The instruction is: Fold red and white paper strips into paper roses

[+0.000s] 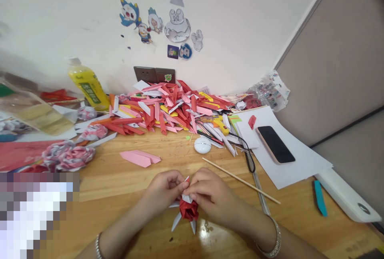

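1. At the bottom centre of the head view, a red-and-white folded-paper flower (189, 210) is held just above or against the wooden table (120, 187); which of the two, I cannot tell. Its red middle faces the camera, and white paper points (176, 222) spread out beneath.

2. Left of that middle, the left hand (163, 189) pinches the flower's upper white part between thumb and forefinger; its other fingers are curled.

3. On the other side, the right hand (214, 197) grasps the same upper part, fingertips meeting those of the left. The exact contact is hidden.

4. Across these fingertips, the step in hand looks like fitting or creasing a paper point beside the red middle. As I judge it, the next move calls for one hand steadying the flower while the other presses lightly, so that the folds are not crushed.

5. Just left of centre lie pink folded strips (140, 158), apart from both hands; right of centre, a thin wooden stick (240, 180) slants across the table.

6. Across the middle of the frame sits a heap of folded paper strips (162, 109), with a yellow glue gun (220, 124) at its right edge and a smartphone (276, 145) farther right on white paper sheets (279, 175).
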The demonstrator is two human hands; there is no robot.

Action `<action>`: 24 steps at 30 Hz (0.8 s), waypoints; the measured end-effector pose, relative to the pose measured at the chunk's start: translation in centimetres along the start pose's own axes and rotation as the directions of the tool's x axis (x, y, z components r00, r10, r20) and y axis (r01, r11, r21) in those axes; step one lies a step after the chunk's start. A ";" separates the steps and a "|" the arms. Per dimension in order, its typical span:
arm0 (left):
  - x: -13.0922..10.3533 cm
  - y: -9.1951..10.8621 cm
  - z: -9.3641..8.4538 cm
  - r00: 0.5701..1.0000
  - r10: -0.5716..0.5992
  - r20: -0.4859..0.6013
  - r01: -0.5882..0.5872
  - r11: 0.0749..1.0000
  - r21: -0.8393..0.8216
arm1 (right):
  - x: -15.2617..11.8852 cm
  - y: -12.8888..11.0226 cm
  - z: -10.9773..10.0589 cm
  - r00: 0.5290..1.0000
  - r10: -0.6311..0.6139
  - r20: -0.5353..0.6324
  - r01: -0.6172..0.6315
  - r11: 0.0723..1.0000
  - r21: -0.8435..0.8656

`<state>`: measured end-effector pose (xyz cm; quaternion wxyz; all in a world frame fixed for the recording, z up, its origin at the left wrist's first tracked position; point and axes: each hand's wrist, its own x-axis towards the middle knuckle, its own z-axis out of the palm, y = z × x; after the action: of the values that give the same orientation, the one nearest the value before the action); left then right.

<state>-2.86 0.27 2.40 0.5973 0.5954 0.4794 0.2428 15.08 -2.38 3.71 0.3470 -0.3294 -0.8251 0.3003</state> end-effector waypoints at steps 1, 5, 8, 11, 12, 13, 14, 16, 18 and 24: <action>0.0 -0.1 0.0 1.000 -0.002 -0.005 0.002 1.000 0.000 | 0.0 -0.1 0.1 1.000 -0.001 -0.004 0.001 1.000 -0.023; 0.1 -0.1 0.0 1.000 -0.008 -0.029 0.008 1.000 -0.005 | -0.1 -0.2 0.0 0.987 0.158 -0.012 -0.158 0.987 -0.026; 0.3 0.1 0.0 1.000 -0.023 -0.021 0.023 1.000 -0.012 | 0.1 -0.2 -0.1 0.952 0.305 -0.001 -0.304 0.950 0.071; 0.4 0.2 0.2 0.999 -0.035 -0.018 0.035 0.999 -0.014 | 0.1 -0.1 0.1 0.945 0.326 -0.019 -0.319 0.935 0.155; 0.4 0.2 0.2 0.999 -0.038 -0.021 0.038 0.999 -0.013 | 0.1 -0.1 0.2 0.946 0.324 -0.028 -0.315 0.934 0.168; 0.4 0.2 0.3 0.999 -0.041 -0.025 0.041 0.999 -0.013 | 0.1 -0.2 0.2 0.946 0.323 -0.034 -0.313 0.934 0.171; 0.4 0.1 0.4 0.999 -0.044 -0.028 0.044 0.999 -0.011 | 0.1 -0.2 0.3 0.946 0.321 -0.036 -0.311 0.936 0.166; 0.3 0.1 0.5 0.998 -0.049 -0.032 0.049 0.999 -0.010 | 0.1 -0.4 0.4 0.949 0.314 -0.035 -0.306 0.941 0.143; 0.2 0.1 0.5 0.998 -0.052 -0.030 0.052 0.999 -0.011 | 0.0 -0.5 0.4 0.947 0.321 -0.032 -0.315 0.942 0.114; 0.3 0.1 0.1 0.998 -0.061 0.026 0.062 0.998 -0.026 | 0.0 -0.4 0.0 0.913 0.407 0.039 -0.409 0.904 0.126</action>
<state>-2.64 0.48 2.36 0.6186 0.5753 0.4863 0.2233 14.99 -2.59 3.98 0.2928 -0.4693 -0.7185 0.4217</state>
